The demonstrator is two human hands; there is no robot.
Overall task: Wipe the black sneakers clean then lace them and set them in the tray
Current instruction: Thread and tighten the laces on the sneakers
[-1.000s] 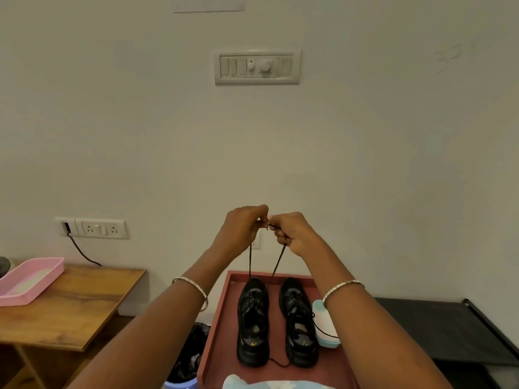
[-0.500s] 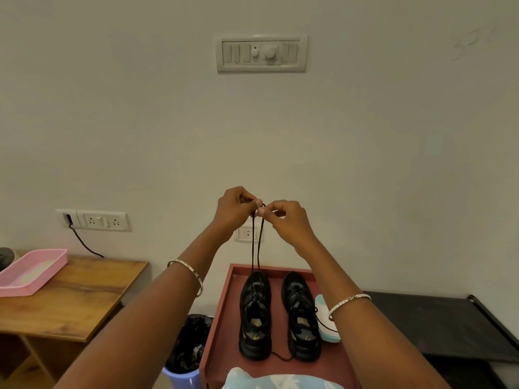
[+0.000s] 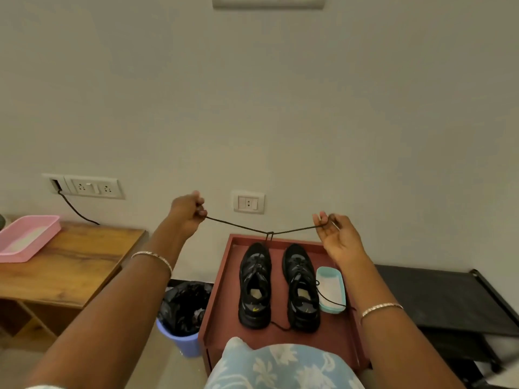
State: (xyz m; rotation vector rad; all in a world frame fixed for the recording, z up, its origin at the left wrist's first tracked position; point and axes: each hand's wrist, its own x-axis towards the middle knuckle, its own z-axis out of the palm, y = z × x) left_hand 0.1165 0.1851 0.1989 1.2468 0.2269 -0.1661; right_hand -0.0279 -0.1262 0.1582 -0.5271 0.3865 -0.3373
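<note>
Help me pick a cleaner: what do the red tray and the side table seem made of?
The tray: matte dark-red surface, no visible grain; painted wood or plastic, cannot tell. The side table: wood or wood-look laminate, streaked brown grain, faint sheen.

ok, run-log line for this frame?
step: tying lace | left hand: pinches lace end | right hand: pinches other end | lace: taut, crossed at middle | sneakers: both upright in tray
</note>
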